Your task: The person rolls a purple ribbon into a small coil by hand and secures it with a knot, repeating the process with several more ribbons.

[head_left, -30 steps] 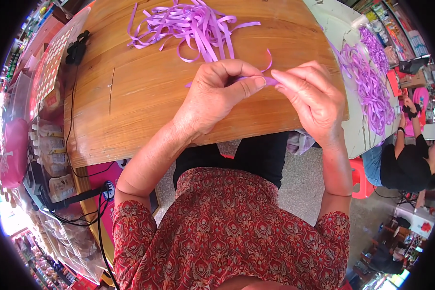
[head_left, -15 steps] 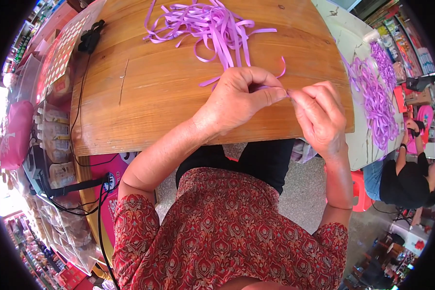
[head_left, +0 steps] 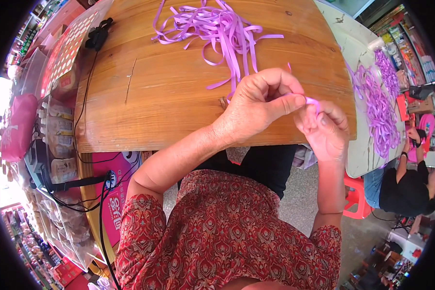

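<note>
Above the near right part of the wooden table (head_left: pixel 164 111), my left hand (head_left: pixel 263 104) pinches a narrow purple ribbon (head_left: pixel 312 102) between thumb and forefinger. A short piece of it sticks out past the fingertips and bends down into the curled fingers of my right hand (head_left: pixel 327 133). These fingers are closed about the ribbon's end, slightly blurred, so the exact grip is partly hidden. Beyond my hands lies a loose tangle of purple ribbon (head_left: pixel 224 29), with strands trailing toward my left hand.
On the right, a white table (head_left: pixel 355 157) bears more purple ribbon bundles (head_left: pixel 379 116). A black clip-like device (head_left: pixel 98 35) with a cable lies at the far left. Below the white table is a red stool (head_left: pixel 355 195). Another person (head_left: pixel 401 191) sits at the right.
My right hand has turned and come in under the left fingertips, its fingers curling. More ribbon now shows between the hands. The view has shifted slightly.
</note>
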Demonstrator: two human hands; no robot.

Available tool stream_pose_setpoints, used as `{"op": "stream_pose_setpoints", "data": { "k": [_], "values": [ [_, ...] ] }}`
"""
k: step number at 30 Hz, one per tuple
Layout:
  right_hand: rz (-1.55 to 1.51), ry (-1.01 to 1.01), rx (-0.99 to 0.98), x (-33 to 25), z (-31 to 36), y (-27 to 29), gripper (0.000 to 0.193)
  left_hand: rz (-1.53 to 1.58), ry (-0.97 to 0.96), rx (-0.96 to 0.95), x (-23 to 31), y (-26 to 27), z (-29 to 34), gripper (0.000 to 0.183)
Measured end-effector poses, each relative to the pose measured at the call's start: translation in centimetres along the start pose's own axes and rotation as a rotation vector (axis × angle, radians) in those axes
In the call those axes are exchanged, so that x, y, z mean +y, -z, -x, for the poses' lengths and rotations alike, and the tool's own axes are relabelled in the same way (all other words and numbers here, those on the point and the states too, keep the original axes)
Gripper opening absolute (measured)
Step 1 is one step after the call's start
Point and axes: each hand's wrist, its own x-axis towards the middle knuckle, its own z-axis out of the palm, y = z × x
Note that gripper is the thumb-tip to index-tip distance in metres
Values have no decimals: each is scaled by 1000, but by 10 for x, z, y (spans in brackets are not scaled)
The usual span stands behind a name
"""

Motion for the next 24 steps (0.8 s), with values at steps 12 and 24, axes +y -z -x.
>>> {"op": "stream_pose_setpoints", "data": {
  "k": [12, 24],
  "values": [
    [254, 268, 103, 13, -11, -12, 29, -147, -190, 225, -22, 2, 5, 6],
    [1342, 727, 183, 15, -15, -15, 27, -97, -165, 260, -28, -5, 10, 6]
  ]
}}
